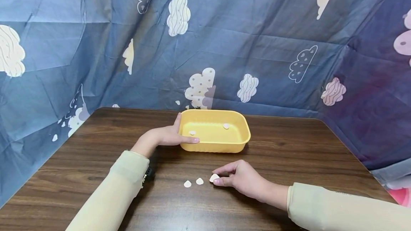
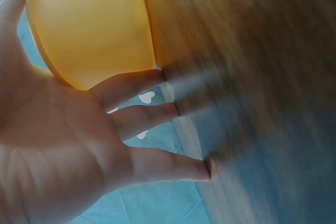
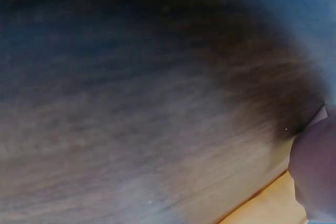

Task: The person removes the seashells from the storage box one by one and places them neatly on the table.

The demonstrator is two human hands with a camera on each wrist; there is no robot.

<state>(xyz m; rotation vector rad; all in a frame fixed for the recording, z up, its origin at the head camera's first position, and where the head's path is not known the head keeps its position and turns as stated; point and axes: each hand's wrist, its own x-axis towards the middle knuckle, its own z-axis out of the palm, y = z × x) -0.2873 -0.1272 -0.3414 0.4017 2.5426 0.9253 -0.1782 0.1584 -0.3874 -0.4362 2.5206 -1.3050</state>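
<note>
The left hand (image 1: 167,135) rests against the left end of a yellow plastic basket (image 1: 213,148), its thumb lying along the front rim. In the left wrist view its fingers (image 2: 149,114) are straight and spread beside the basket wall. The right hand (image 1: 245,181) pinches a small white rounded-triangular piece (image 1: 214,177) between thumb and fingertips, low over the table in front of the basket. Two similar white pieces, a nearer one (image 1: 199,181) and a farther-left one (image 1: 187,184), lie left of it. Inside the basket are two more, one white piece (image 1: 226,126) at right and another (image 1: 192,133) at left.
Everything stands on a dark wood-grain table (image 1: 289,159). A blue curtain (image 1: 257,38) with cloud prints hangs behind the table and along its sides. Something pink (image 1: 399,196) shows at the right edge, beyond the table.
</note>
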